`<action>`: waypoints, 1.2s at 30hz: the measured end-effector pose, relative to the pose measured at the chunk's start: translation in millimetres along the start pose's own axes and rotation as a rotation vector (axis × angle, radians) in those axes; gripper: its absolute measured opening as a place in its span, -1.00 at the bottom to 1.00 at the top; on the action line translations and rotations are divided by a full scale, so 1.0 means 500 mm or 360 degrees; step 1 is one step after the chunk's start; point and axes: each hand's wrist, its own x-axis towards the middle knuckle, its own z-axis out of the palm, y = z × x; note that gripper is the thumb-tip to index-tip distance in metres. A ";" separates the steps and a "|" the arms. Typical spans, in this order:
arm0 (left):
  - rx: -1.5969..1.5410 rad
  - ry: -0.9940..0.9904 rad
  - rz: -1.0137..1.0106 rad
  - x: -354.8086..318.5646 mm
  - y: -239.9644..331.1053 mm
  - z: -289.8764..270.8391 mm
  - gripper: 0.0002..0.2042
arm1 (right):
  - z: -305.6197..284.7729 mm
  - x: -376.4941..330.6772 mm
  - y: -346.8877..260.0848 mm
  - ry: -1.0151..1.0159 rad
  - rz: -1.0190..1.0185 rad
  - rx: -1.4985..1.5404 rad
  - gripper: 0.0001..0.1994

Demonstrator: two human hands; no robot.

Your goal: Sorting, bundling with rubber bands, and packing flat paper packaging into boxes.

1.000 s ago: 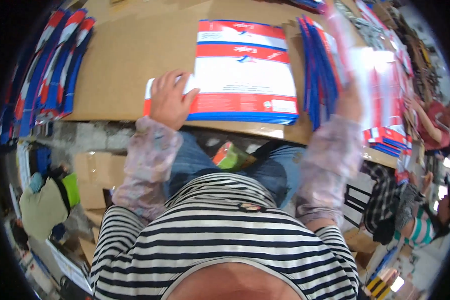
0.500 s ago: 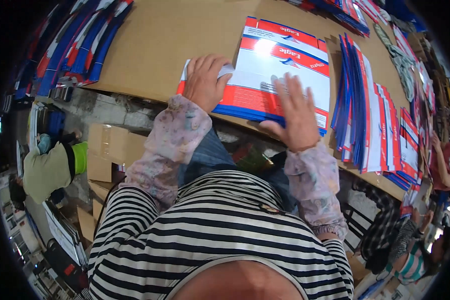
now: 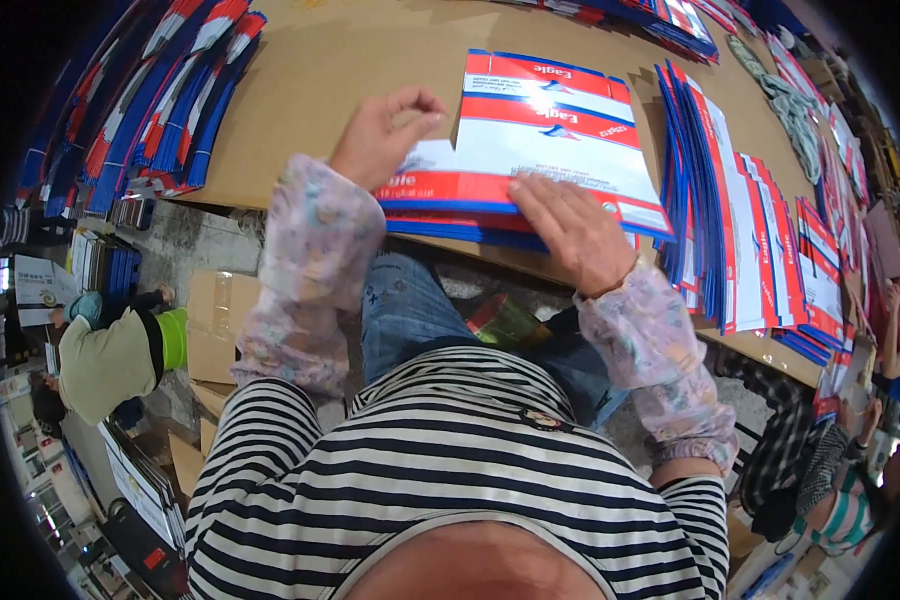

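A flat, unfolded carton (image 3: pixel 560 155) in red, white and blue lies in front of me, on a stack of like ones whose blue edges (image 3: pixel 450 230) show below it. Its near edge stands slightly raised off the stack. My right hand (image 3: pixel 578 235) is at that near edge, fingers on top and the thumb hidden, gripping it. Above the carton's left flap hovers my left hand (image 3: pixel 390 130), thumb and forefinger curved and apart, with nothing visible between them.
Fanned stacks of flat cartons stand at the far left (image 3: pixel 160 100) and to the right (image 3: pixel 700 190) on the brown cardboard-topped table (image 3: pixel 310 80). A grey-green cloth (image 3: pixel 785 110) lies farther right. Open boxes (image 3: pixel 220 320) and a bending person (image 3: pixel 110 360) are at the left.
My left hand has lifted off the left flap and drawn slightly left. My right hand has moved from the carton's face to its near edge, which has risen a little.
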 end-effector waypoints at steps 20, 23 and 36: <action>0.1176 0.0133 0.0236 -0.104 -0.055 0.089 -0.61 | -0.278 -0.146 0.118 0.1383 0.1273 -0.1145 -0.67; 0.1195 0.0090 0.0255 -0.094 -0.035 0.093 -0.62 | -0.271 -0.185 0.140 0.1487 0.1240 -0.1150 -0.69; 0.1131 0.0337 0.0283 -0.085 -0.044 0.098 -0.76 | -0.027 -0.220 0.179 0.0429 0.1663 -0.0324 -0.62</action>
